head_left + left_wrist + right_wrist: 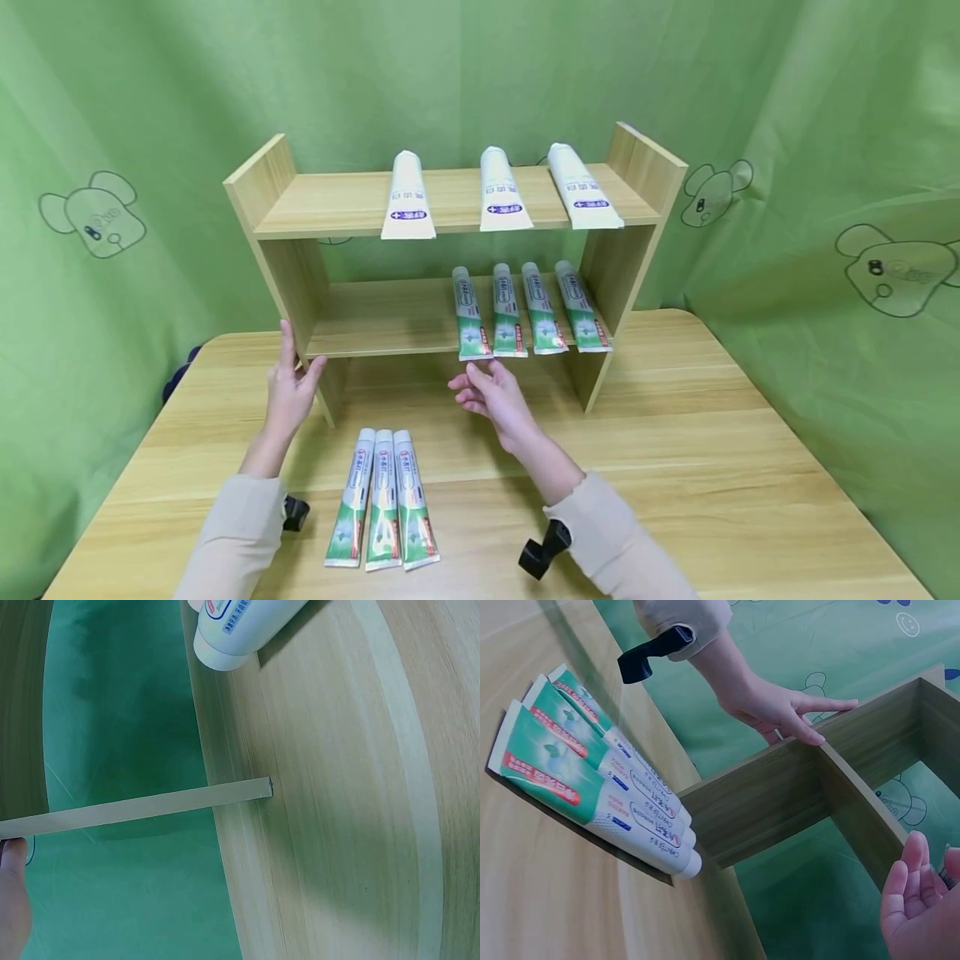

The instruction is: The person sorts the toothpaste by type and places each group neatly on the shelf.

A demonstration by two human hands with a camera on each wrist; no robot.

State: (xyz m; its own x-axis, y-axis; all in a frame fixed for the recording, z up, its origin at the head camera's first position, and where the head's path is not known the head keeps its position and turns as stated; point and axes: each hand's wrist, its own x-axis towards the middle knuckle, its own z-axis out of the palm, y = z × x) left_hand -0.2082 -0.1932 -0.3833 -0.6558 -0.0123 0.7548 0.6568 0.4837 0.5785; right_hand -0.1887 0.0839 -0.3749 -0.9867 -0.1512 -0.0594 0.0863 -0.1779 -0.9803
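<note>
My left hand (pixel 292 396) rests against the left side panel of a wooden shelf rack (pixel 420 343), index finger straight and thumb at the middle board's front edge. My right hand (pixel 498 404) is just below the leftmost green-and-white toothpaste tube (pixel 468 317) on the middle board, fingers loosely bent. That tube's flat end sticks out over the edge, close above the thumb. More such tubes (pixel 540 308) lie to its right in a row. On the table, three matching toothpaste tubes (pixel 384 500) lie side by side; they also appear in the right wrist view (pixel 592 765).
Three white toothpaste tubes (pixel 498 192) lie spaced along the top board, flat ends overhanging its front edge. The rack stands on a light wooden table (pixel 712 467). A green curtain (pixel 450 75) with cartoon outlines hangs behind and at both sides.
</note>
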